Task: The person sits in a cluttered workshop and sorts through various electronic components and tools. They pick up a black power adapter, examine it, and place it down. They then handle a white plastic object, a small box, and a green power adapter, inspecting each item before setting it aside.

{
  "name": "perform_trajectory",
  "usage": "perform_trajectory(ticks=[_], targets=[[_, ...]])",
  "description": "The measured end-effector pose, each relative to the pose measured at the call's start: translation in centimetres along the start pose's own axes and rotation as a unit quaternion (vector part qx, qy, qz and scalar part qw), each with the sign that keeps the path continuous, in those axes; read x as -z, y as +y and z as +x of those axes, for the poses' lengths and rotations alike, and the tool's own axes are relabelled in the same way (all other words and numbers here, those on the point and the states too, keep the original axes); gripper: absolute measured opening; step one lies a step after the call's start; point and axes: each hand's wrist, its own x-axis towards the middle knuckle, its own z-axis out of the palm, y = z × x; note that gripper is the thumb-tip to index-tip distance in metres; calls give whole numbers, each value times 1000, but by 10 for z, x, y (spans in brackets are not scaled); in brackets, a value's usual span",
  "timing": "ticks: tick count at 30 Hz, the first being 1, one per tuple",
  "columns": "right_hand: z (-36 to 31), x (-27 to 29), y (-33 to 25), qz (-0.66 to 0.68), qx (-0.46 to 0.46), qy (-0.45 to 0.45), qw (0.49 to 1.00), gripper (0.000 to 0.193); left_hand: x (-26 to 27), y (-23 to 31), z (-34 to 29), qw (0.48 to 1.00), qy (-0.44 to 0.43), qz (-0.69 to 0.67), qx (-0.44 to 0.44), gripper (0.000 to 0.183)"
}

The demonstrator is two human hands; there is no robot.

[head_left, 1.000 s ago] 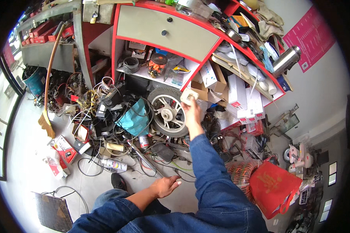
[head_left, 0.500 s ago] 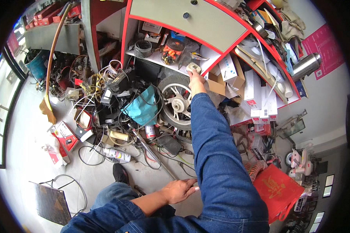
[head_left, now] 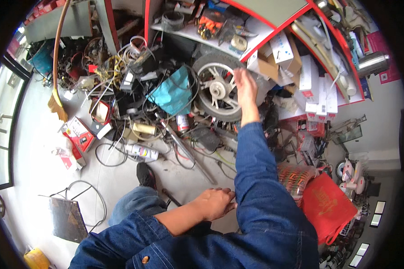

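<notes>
My right hand point(head_left: 248, 93) is stretched out in front of the spoked wheel point(head_left: 206, 83), its fingers straight and holding nothing. Just above it, a small pale roundish thing point(head_left: 239, 43), like a roll of tape, lies on the white shelf point(head_left: 191, 36). Beside that stands a clear jar of orange and dark small parts point(head_left: 209, 24). My left hand point(head_left: 213, 204) hangs low near my right sleeve, back upward, with loosely bent fingers and nothing visible in them. The fingertips there are partly hidden.
Tangled cables and a blue bag point(head_left: 171, 92) crowd the floor left of the wheel. Cardboard boxes point(head_left: 283, 49) lean at the right. A spray can point(head_left: 142, 151), a metal rod point(head_left: 184, 148) and a red bag point(head_left: 327, 204) are nearer me. A broom point(head_left: 56, 105) stands left.
My right hand has let go of the pale roundish thing on the shelf and drawn back toward me. The left hand's fingers are more bent. The view has shifted, too.
</notes>
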Motion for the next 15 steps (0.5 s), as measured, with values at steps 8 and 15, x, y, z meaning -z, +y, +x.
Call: perform_trajectory(ticks=[8,15], targets=[[-205,193,155,-376,-319,17,870,26,-12,8,-23,978,-130,160,28,42],[-222,163,195,-750,-136,77,643,61,-16,-8,-20,969,-151,179,77,36]])
